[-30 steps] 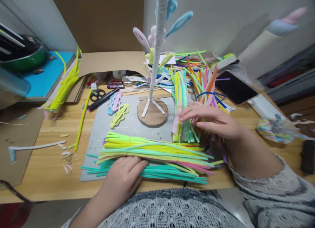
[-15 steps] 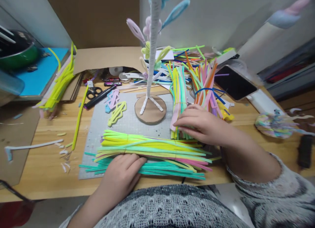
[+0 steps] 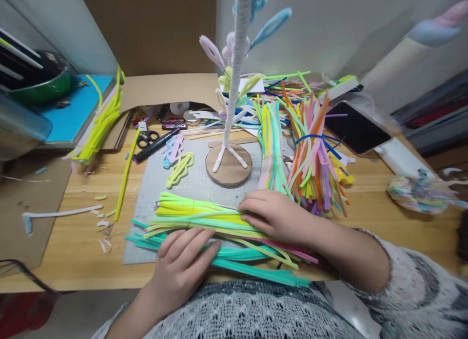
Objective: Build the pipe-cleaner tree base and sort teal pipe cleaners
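Note:
A bundle of yellow and mint pipe cleaners [image 3: 204,209] lies crosswise near the table's front edge. My left hand [image 3: 186,256] is closed at its near side, fingers curled over the pipe cleaners, thumb below. Over the bundle's right part my right hand [image 3: 274,214] is curled, its fingertips pressing on the yellow stems. Loose teal pipe cleaners [image 3: 256,270] stick out under both hands toward the edge. Behind my right hand stands a lengthwise bundle of pastel pipe cleaners [image 3: 270,153]. A white-wrapped stem [image 3: 234,95] with pipe-cleaner flowers rises from a round cardboard base [image 3: 229,175].
Left of the grey mat [image 3: 146,192] are black scissors [image 3: 148,138], a black marker [image 3: 157,145] and scraps. A mixed bundle tied in blue [image 3: 310,153], a phone [image 3: 358,127] and a yellow-green pile [image 3: 98,129] flank the mat. Zigzag shapes [image 3: 180,169] lie on it.
My right hand has moved left and down, off the lengthwise bundle onto the crosswise one. Some teal pipe cleaners now splay lower at the right. My left hand stays at the bundle.

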### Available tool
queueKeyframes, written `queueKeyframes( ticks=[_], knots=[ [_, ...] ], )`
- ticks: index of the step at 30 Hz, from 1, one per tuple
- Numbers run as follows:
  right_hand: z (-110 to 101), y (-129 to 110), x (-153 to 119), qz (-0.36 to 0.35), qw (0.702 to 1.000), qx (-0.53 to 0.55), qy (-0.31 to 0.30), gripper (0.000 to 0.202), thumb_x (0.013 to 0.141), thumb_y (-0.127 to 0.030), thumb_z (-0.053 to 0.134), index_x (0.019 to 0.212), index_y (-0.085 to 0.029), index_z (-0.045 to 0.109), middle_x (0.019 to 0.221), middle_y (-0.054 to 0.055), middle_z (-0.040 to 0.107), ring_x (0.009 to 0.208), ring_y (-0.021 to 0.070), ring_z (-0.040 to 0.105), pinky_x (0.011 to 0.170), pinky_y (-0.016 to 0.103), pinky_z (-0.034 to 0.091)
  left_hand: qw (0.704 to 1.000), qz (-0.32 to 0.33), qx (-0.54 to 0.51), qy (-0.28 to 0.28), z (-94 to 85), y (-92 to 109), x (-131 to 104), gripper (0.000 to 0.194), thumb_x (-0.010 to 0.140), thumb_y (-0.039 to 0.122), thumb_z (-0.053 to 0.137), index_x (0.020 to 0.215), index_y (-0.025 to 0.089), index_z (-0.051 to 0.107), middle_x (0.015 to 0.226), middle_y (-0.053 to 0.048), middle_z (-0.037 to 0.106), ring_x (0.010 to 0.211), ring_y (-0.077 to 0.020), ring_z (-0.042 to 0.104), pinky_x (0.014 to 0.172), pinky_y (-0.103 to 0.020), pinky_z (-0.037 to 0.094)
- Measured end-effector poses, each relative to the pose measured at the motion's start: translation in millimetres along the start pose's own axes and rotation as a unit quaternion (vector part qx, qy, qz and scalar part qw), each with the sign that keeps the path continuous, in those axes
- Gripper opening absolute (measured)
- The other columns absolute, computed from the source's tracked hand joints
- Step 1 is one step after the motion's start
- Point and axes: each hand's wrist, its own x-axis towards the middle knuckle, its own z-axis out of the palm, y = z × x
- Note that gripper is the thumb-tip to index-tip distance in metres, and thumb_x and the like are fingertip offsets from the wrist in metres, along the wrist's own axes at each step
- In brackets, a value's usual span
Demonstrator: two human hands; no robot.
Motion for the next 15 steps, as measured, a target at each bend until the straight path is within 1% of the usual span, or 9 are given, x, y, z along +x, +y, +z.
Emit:
queueKeyframes(
  ticks=[1, 3, 6, 8, 10, 11, 12, 13, 15],
  knots=[
    [0, -1, 1, 0.004, 1.0, 0.007, -0.003, 0.018, 0.091, -0.024, 0.046, 0.094, -0.016, 0.062, 0.087, 0.007, 0.063, 0.081, 0.0157, 0.054, 0.071, 0.03, 0.044, 1.0, -0.01, 0.004, -0.001, 1.4, 0, 1, 0.023, 0.085, 0.017, 0.054, 0.104, 0.024, 0.065, 0.116, -0.005, 0.064, 0.111, -0.0218, 0.052, 0.095, -0.038, 0.034],
    [-4, -3, 1, -0.001, 1.0, 0.027, -0.014, 0.017, 0.091, -0.023, 0.046, 0.093, -0.016, 0.061, 0.086, 0.007, 0.062, 0.081, 0.0151, 0.054, 0.071, 0.029, 0.045, 0.999, -0.021, 0.0, -0.024, 4.5, 0, 3, 0.022, 0.085, 0.016, 0.053, 0.102, 0.023, 0.065, 0.126, -0.004, 0.059, 0.121, -0.022, 0.047, 0.102, -0.04, 0.03],
    [-17, -1, -4, -0.021, 0.998, 0.06, -0.017, 0.018, 0.092, -0.023, 0.046, 0.101, -0.016, 0.06, 0.091, 0.007, 0.064, 0.085, 0.0149, 0.057, 0.075, 0.029, 0.046, 0.997, -0.02, -0.024, -0.066, 7.4, -1, 6, 0.019, 0.085, 0.013, 0.05, 0.095, 0.018, 0.064, 0.134, -0.006, 0.053, 0.126, -0.0223, 0.044, 0.105, -0.041, 0.029],
    [-32, 5, -12, -0.016, 0.997, 0.073, 0.018, 0.02, 0.091, -0.022, 0.047, 0.106, -0.018, 0.059, 0.095, 0.007, 0.065, 0.089, 0.0146, 0.058, 0.078, 0.028, 0.046, 0.997, -0.018, -0.035, -0.073, 7.4, -2, 7, 0.018, 0.084, 0.011, 0.049, 0.093, 0.017, 0.064, 0.134, -0.007, 0.052, 0.125, -0.0221, 0.045, 0.104, -0.04, 0.03],
    [-47, 13, -22, 0.004, 0.995, 0.069, 0.074, 0.018, 0.09, -0.021, 0.049, 0.104, -0.019, 0.06, 0.096, 0.006, 0.065, 0.09, 0.0143, 0.059, 0.08, 0.027, 0.046, 0.997, -0.018, -0.036, -0.07, 6.8, -3, 8, 0.018, 0.083, 0.01, 0.049, 0.092, 0.016, 0.063, 0.132, -0.008, 0.054, 0.124, -0.0221, 0.046, 0.103, -0.04, 0.031],
    [-55, 17, -27, 0.01, 0.994, 0.063, 0.094, 0.016, 0.09, -0.02, 0.049, 0.101, -0.019, 0.061, 0.094, 0.006, 0.065, 0.089, 0.0142, 0.059, 0.079, 0.027, 0.046, 0.997, -0.018, -0.036, -0.069, 6.6, -3, 8, 0.018, 0.082, 0.009, 0.05, 0.092, 0.016, 0.063, 0.131, -0.008, 0.055, 0.123, -0.0223, 0.046, 0.102, -0.04, 0.031],
    [-62, 21, -31, 0.013, 0.993, 0.061, 0.097, 0.014, 0.089, -0.02, 0.05, 0.098, -0.019, 0.061, 0.093, 0.006, 0.065, 0.088, 0.0143, 0.059, 0.078, 0.026, 0.046, 0.997, -0.018, -0.037, -0.068, 6.5, -3, 7, 0.017, 0.082, 0.009, 0.05, 0.091, 0.016, 0.063, 0.13, -0.008, 0.055, 0.123, -0.0225, 0.047, 0.102, -0.04, 0.032],
    [-68, 24, -35, 0.011, 0.994, 0.066, 0.082, 0.013, 0.089, -0.02, 0.05, 0.096, -0.019, 0.062, 0.092, 0.006, 0.064, 0.087, 0.0143, 0.059, 0.077, 0.026, 0.046, 0.997, -0.019, -0.037, -0.067, 6.6, -3, 7, 0.017, 0.082, 0.009, 0.051, 0.091, 0.016, 0.063, 0.13, -0.008, 0.056, 0.122, -0.0226, 0.048, 0.101, -0.041, 0.032],
    [-77, 26, -42, 0.005, 0.996, 0.093, 0.005, 0.014, 0.09, -0.02, 0.048, 0.093, -0.019, 0.062, 0.09, 0.006, 0.064, 0.085, 0.014, 0.059, 0.074, 0.025, 0.046, 0.997, -0.022, -0.039, -0.066, 7.1, -3, 7, 0.017, 0.081, 0.01, 0.051, 0.091, 0.017, 0.063, 0.128, -0.008, 0.058, 0.121, -0.0229, 0.049, 0.1, -0.041, 0.032]
  ],
)
